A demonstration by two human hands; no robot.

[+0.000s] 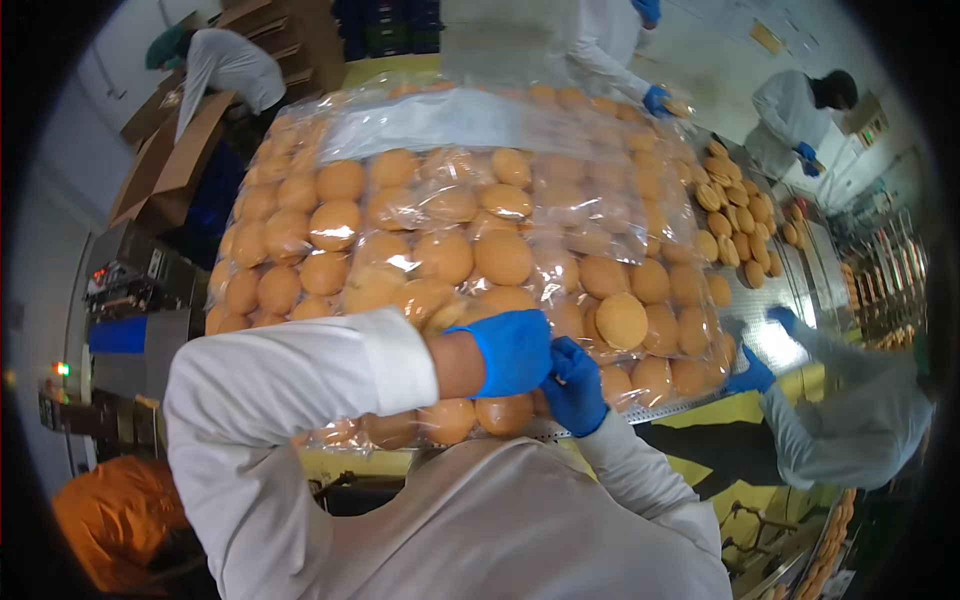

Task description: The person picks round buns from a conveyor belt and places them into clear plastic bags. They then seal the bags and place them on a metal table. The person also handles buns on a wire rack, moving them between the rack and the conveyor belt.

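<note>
In blue gloves, my left hand and my right hand meet at the near side of a wide spread of round golden buns in clear plastic bags. My left hand is bent over with its fingers hidden. The right hand's fingers are curled against it; whether either holds anything cannot be told. Left of my left hand, bagged buns lie on the pile. One loose-looking bun rests to the right of my hands. Across the far part lies a whitish plastic sheet.
Unbagged buns are heaped on a metal table at the right. Co-workers stand at the far side and right, one with gloved hands near the table edge. An open cardboard box and a machine are at the left.
</note>
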